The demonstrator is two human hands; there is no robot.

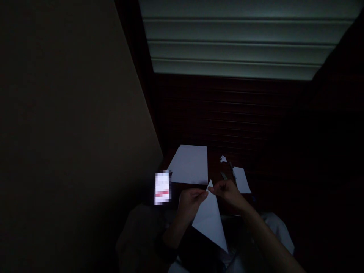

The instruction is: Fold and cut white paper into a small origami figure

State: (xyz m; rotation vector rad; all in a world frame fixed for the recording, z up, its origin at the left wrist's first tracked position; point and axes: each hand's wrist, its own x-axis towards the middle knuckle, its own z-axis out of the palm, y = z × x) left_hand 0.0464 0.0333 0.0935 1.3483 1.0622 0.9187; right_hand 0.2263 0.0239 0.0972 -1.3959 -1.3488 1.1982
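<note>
A white sheet of paper [210, 218], folded to a long pointed shape, hangs in front of me with its narrow tip upward. My left hand [190, 203] pinches its left edge just below the tip. On the other side, my right hand [226, 191] is closed with its thumb and fingers on the paper near the same tip. Faint crease lines run across the paper. Its lower corner reaches down over my lap. The dim light hides the finer details of my fingers.
A stack of white paper [190, 163] lies on the dark table. To the right are a small folded paper piece [223, 159], a cutter-like tool [224, 175], a dark pen-like object [234, 173] and a white paper piece [241, 180]. A lit, pixelated screen [162, 188] stands left.
</note>
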